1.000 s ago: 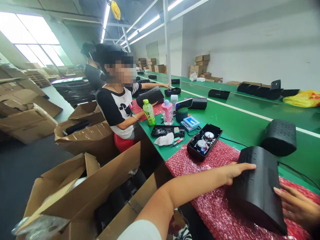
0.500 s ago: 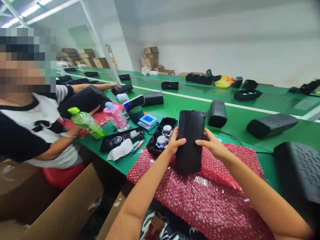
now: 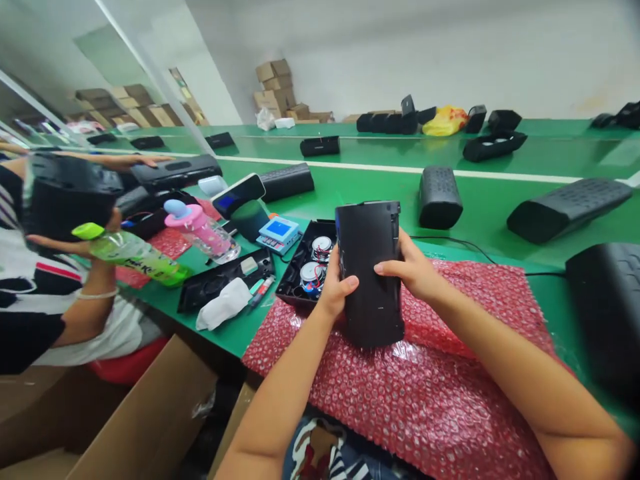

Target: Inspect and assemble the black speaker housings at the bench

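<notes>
Both my hands hold a black speaker housing panel (image 3: 371,300) upright above red bubble wrap (image 3: 450,393). My left hand (image 3: 337,283) grips its left edge, thumb across the front. On the right edge, my right hand (image 3: 415,270) grips it with the thumb on the smooth face; the fingers behind are hidden. Just left of the panel lies an open speaker box (image 3: 295,291) with two round silver drivers (image 3: 313,273) and coloured wires inside, partly covered by my left hand.
A co-worker's hand (image 3: 65,245) supports a black speaker (image 3: 70,193) at left. Near it are a green bottle (image 3: 145,259), pink-lidded bottle (image 3: 205,230), phone (image 3: 240,195), blue-screened device (image 3: 279,233), black panel (image 3: 225,277) and white cloth (image 3: 225,303). Speakers (image 3: 440,198) stand along the green table (image 3: 370,175).
My view has swung slightly. The panel I hold has shifted a little left and tilted, with both hands still on it. The co-worker has raised the black speaker at left.
</notes>
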`<state>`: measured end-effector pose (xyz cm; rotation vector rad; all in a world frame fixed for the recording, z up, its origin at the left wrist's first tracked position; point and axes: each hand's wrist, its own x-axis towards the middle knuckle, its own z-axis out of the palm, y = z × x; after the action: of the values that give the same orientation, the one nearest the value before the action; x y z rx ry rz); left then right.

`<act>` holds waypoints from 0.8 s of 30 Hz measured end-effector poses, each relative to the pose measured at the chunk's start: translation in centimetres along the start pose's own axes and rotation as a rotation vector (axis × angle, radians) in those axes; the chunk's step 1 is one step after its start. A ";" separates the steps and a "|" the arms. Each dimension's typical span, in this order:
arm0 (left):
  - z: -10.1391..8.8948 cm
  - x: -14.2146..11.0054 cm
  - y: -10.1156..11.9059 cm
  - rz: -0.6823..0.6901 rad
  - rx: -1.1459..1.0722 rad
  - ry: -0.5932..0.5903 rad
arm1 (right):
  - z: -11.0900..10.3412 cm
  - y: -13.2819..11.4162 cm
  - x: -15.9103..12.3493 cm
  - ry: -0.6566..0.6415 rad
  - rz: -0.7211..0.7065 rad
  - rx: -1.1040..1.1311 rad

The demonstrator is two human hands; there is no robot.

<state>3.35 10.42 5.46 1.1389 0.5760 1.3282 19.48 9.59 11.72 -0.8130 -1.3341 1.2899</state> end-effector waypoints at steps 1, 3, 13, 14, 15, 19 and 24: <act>0.0 0.0 0.0 -0.001 -0.005 0.000 | 0.1 -0.1 -0.1 0.016 0.002 0.009; 0.1 -0.1 0.0 -0.003 -0.024 -0.002 | 0.2 -0.1 -0.2 0.039 0.009 0.016; 0.1 0.0 -0.3 -0.001 -0.119 0.065 | -0.7 1.7 -0.6 -0.124 0.013 -0.085; 0.0 0.0 -0.4 -0.003 -0.123 0.069 | -0.6 1.9 -0.7 -0.107 0.013 -0.079; 0.0 0.0 -0.4 -0.006 -0.126 0.074 | -0.5 2.0 -0.7 -0.090 0.009 -0.073; 0.0 0.0 -0.3 -0.023 -0.125 0.087 | 0.3 2.1 -0.9 -0.020 0.021 -0.012; 0.3 0.0 0.0 -0.030 -0.146 0.083 | 1.3 1.7 -1.4 0.074 0.105 0.048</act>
<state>3.59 10.34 5.52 0.9569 0.5450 1.3732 18.19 8.25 10.00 -0.8984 -1.2105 1.3555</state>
